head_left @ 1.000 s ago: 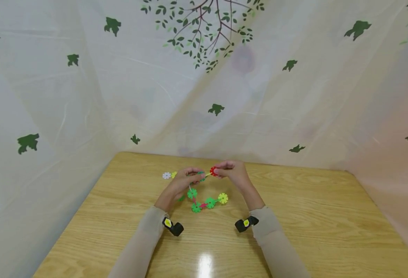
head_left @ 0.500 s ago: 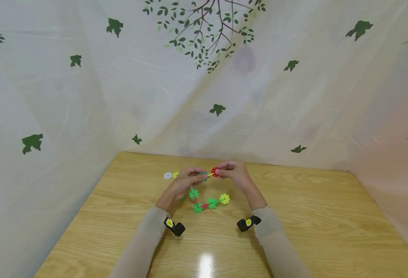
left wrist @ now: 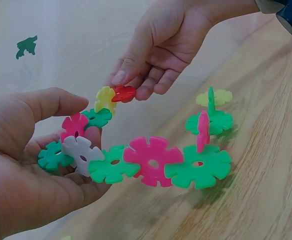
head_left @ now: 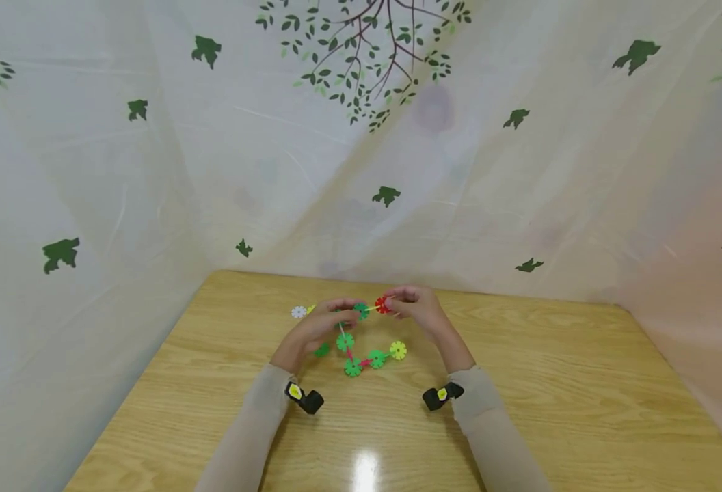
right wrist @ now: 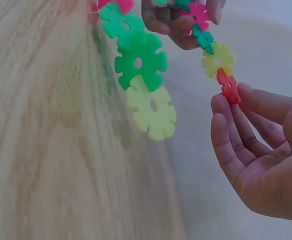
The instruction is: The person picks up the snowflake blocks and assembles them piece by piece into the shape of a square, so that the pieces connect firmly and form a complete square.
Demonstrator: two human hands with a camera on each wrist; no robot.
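Left hand (head_left: 319, 324): fingers curled round the flower-piece chain (left wrist: 146, 152), thumb above. Right hand (head_left: 422, 307), palm turned toward the left: thumb and fingertips pinch the red end piece (right wrist: 229, 87). Yellow end piece (head_left: 401, 352) between both wrists, desk (head_left: 552, 410) beneath.

Leaf-printed cloth (head_left: 459, 171) around a wooden table (head_left: 582, 396) suggests a curtained-off booth.

On the wood-grained table (head_left: 582, 396) lie a white disc (head_left: 299, 311) and, beside it, a partly hidden yellow piece (head_left: 311, 309)
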